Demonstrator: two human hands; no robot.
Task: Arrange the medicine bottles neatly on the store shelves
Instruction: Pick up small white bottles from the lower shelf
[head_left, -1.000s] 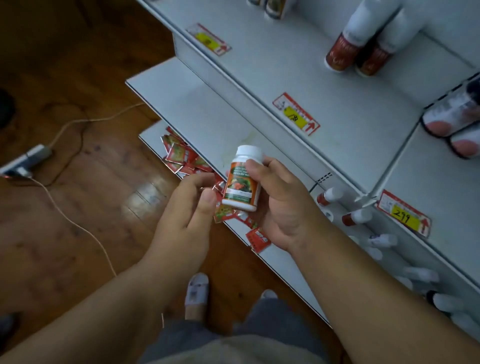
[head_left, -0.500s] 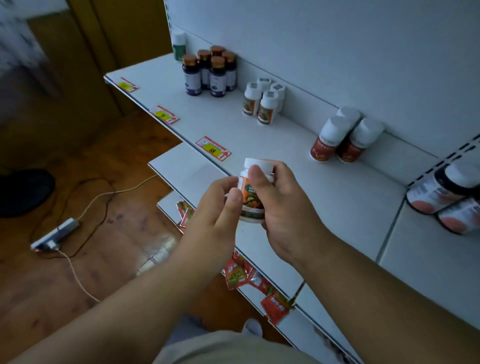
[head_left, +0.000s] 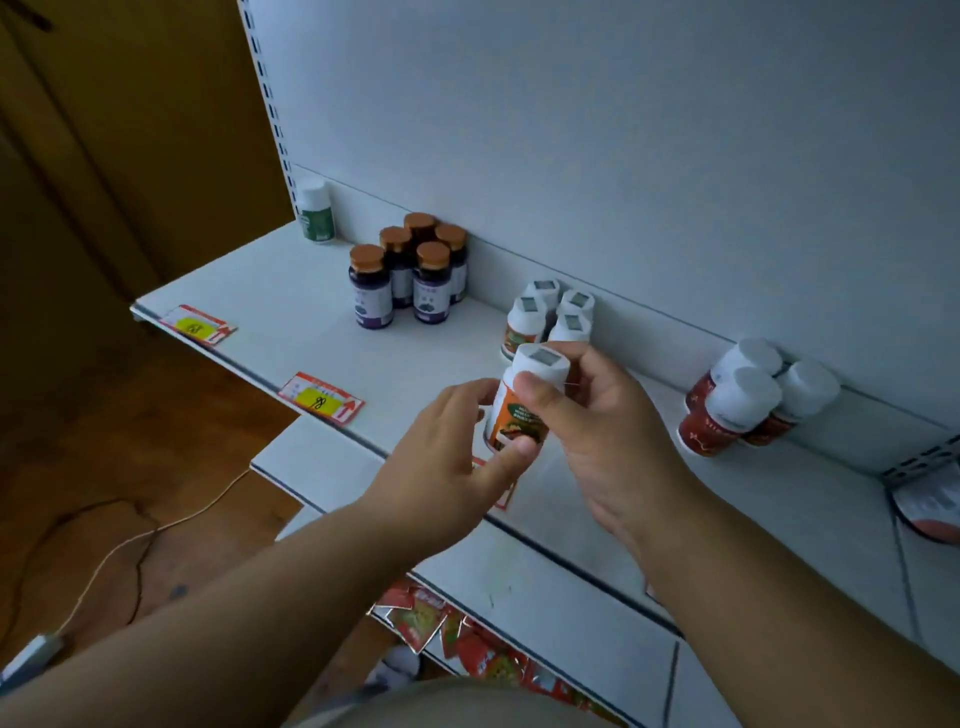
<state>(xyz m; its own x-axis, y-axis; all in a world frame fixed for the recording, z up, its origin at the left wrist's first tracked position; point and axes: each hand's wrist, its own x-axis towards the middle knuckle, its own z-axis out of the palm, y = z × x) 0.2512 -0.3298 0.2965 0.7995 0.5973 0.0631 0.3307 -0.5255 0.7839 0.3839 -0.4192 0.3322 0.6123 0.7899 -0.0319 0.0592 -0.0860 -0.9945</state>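
Bottle: white-capped bottle (head_left: 524, 400) now raised above the top shelf (head_left: 291, 312), nearer its matching bottles (head_left: 550, 317).
Right hand (head_left: 597, 415): still grips it.
Left hand (head_left: 447, 457): fingers still pinch its base.

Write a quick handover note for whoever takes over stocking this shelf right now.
Right hand grips the orange-label bottle by cap and body; left hand pinches its lower part.
It is held just in front of four matching bottles on the top shelf.
Done: brown-capped bottles and red-label bottles grouped.
Left: set this bottle beside its group.
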